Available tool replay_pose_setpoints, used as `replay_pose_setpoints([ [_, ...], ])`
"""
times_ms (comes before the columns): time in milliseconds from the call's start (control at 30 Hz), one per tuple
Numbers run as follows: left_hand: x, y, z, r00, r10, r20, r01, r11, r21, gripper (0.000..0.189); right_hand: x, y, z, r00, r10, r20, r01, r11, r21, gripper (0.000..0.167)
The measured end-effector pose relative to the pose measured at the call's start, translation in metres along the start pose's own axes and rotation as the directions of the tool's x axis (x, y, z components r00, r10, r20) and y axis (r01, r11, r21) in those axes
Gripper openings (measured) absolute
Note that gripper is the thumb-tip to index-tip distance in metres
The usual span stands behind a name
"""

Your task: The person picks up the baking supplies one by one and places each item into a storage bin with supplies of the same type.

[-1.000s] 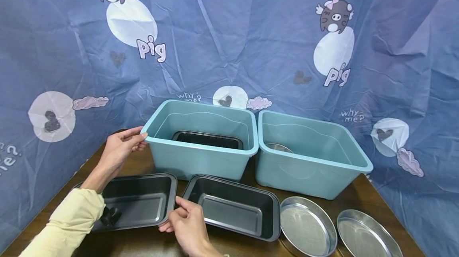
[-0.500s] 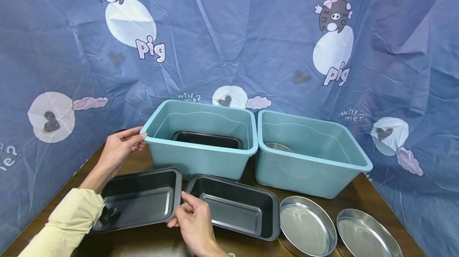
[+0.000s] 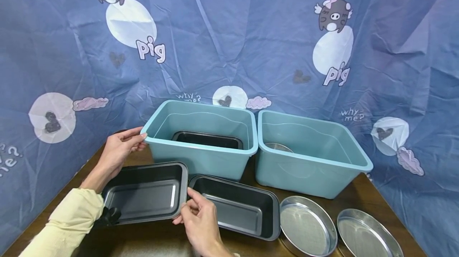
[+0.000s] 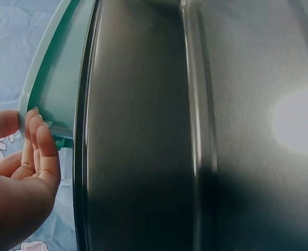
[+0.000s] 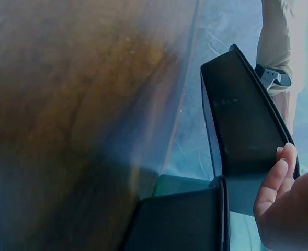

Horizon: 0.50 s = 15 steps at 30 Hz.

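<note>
Between thumb and fingers, my left hand [image 3: 118, 151] pinches the front left corner of the left blue-green plastic tub [image 3: 193, 163]; the left wrist view shows that grip on the tub's rim [image 4: 28, 89]. My right hand [image 3: 201, 217] holds a black loaf pan [image 3: 143, 199] by the rim at its right end. In the right wrist view this loaf pan [image 5: 240, 110] is raised off the table and tilted. Its left end is partly hidden behind my left forearm. A second black loaf pan [image 3: 233, 209] rests on the table beside it. Another dark pan [image 3: 208, 140] lies inside the left tub.
A matching tub [image 3: 301, 173] stands at the right, with a round metal pan [image 3: 277, 147] partly visible inside. Two round metal pans, one nearer [image 3: 308, 225] and one farther right [image 3: 367, 235], sit on the brown table [image 3: 143, 243]. A blue printed cloth [image 3: 229, 30] hangs behind.
My right hand has moved up and to the right, lifting the loaf pan off the table with it. My left hand has stayed on the tub's corner.
</note>
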State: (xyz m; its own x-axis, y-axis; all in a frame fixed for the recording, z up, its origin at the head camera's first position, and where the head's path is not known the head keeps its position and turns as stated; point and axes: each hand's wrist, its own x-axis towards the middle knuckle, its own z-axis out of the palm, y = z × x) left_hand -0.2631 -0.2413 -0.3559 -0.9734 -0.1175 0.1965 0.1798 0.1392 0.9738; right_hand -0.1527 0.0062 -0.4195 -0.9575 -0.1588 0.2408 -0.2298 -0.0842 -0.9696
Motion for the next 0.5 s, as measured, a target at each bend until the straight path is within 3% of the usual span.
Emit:
replay_pose_setpoints([
  [267,-0.002,0.001,-0.002,1.0,0.006,0.006,-0.006,1.0,0.028,0.056,0.0,-0.003,-0.007,1.0,-0.02,0.002,0.02,0.999,-0.026,0.047],
  [500,-0.001,0.0,-0.002,1.0,-0.002,0.015,0.002,1.0,-0.002,0.057,0.002,-0.005,-0.014,0.999,-0.035,-0.009,0.034,0.999,-0.039,0.047],
])
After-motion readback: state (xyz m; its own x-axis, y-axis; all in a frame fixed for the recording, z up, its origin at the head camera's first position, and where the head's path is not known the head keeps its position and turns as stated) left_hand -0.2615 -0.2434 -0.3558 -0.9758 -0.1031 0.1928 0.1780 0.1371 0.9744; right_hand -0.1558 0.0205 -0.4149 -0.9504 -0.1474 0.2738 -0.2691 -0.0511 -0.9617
